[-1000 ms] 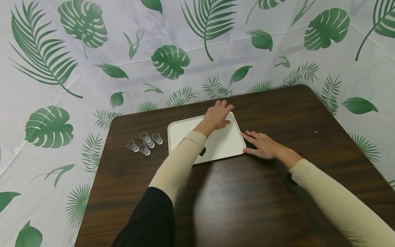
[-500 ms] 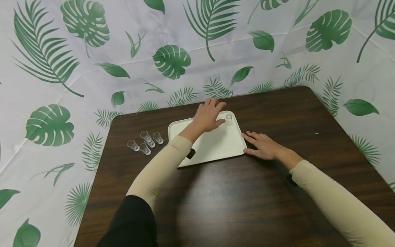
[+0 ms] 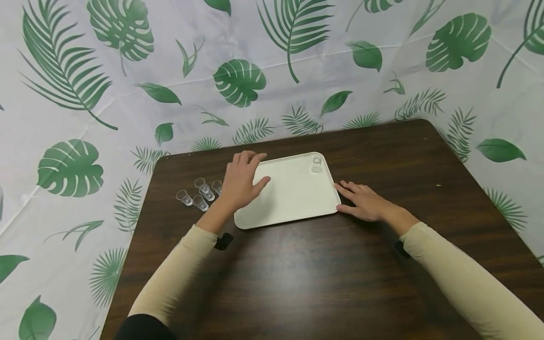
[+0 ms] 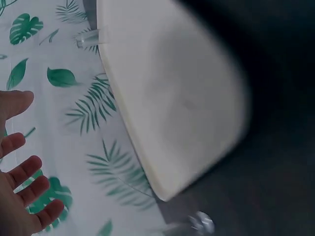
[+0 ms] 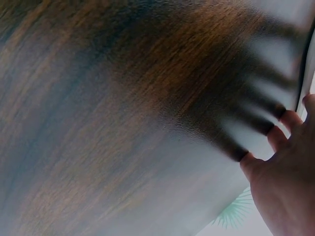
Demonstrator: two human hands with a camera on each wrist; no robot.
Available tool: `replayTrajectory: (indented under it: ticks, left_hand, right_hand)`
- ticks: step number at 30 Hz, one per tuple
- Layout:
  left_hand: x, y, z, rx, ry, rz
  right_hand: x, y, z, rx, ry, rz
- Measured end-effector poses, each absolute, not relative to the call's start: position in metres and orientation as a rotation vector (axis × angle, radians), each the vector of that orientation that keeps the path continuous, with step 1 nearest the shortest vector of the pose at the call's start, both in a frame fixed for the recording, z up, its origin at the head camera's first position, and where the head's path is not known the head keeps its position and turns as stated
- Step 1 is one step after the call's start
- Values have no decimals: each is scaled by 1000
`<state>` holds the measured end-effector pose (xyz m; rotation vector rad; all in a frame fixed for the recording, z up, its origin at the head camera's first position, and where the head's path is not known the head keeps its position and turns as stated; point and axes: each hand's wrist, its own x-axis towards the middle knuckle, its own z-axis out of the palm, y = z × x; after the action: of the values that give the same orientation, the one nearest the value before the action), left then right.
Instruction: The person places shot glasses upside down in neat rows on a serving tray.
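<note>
A white tray (image 3: 293, 191) lies on the dark wooden table, with one small clear shot glass (image 3: 316, 165) standing near its far right corner. My left hand (image 3: 240, 182) hovers over the tray's left end, fingers spread and holding nothing; in the left wrist view the same hand (image 4: 24, 182) shows apart from everything. Several more clear shot glasses (image 3: 200, 203) stand on the table left of the tray, one partly hidden by that hand. My right hand (image 3: 361, 202) rests on the table with its fingertips at the tray's right edge; its fingers (image 5: 276, 139) touch the tabletop in the right wrist view.
The dark wood-grain table (image 3: 306, 278) extends in front of the tray and to its right. Behind and at both sides hangs a white cloth (image 3: 187, 118) printed with green leaves. A tiny pale speck (image 3: 438, 185) lies on the table at right.
My left hand has let go of the shot glass at the tray's far right corner and moved left across the tray towards the other glasses. The right hand has stayed at the tray's edge.
</note>
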<state>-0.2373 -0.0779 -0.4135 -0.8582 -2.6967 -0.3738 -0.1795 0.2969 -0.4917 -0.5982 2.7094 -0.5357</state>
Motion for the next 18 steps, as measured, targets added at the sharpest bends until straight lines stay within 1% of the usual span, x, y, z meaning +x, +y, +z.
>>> replayTrajectory:
  ticks: [5,11,14,18]
  left_hand:
    - [-209,-118,-433,-748,-2626,-503]
    - [-181,-159,-451,-635,-2541,-539]
    - [-176,-180,-457,-532,-2466,-602]
    - [-181,-214,-464,-311,-2328,-769]
  right_hand:
    - [-180,295,-493,-604,2716,-517]
    - [-178,292,-490,-628,2739,-538]
    - [-176,290,-487,-627,2736,-538]
    - [-175,291,-486,-607,2721,-539]
